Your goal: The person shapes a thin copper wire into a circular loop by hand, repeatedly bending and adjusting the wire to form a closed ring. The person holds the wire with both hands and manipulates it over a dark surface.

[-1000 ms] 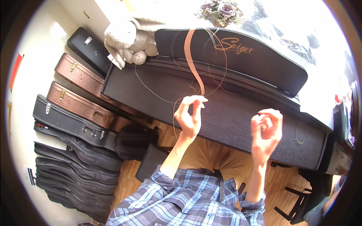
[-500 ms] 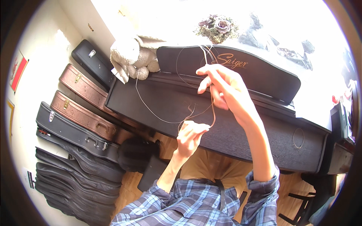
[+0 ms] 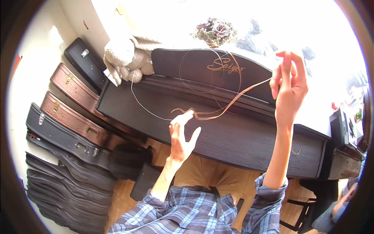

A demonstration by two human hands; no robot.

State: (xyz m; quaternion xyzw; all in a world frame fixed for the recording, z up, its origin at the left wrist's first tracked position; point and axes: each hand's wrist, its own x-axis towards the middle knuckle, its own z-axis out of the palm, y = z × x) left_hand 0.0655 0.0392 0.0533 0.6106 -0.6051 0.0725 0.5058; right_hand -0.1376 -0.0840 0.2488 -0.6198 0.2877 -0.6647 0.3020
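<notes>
My right hand (image 3: 290, 89) is raised over the right end of the piano's backboard, fingers curled and closed on the end of a thin bronze-coloured wire string (image 3: 249, 89). From there the string sags to the left in loose strands, ending in a wavy curl near my left fingertips. Lower down, my left hand (image 3: 180, 142) has its thumb spread wide and its fingers stretched out, the tips at or against the string. A pale thin string (image 3: 142, 104) arcs left from these fingertips over the dark upright piano (image 3: 233, 132). Large thin loops (image 3: 181, 80) hang before the backboard.
A small ring of string (image 3: 297, 152) lies on the piano's right side. A cream plush toy (image 3: 124, 58) and a dried flower bunch (image 3: 216, 31) stand behind. Instrument cases (image 3: 72, 113) and black soft bags (image 3: 66, 183) line the left wall. A person's arm (image 3: 343, 199) shows at lower right.
My right hand has moved right and up, drawing the bronze strands out between the hands. My left hand has opened from a pinch and shifted slightly left and up.
</notes>
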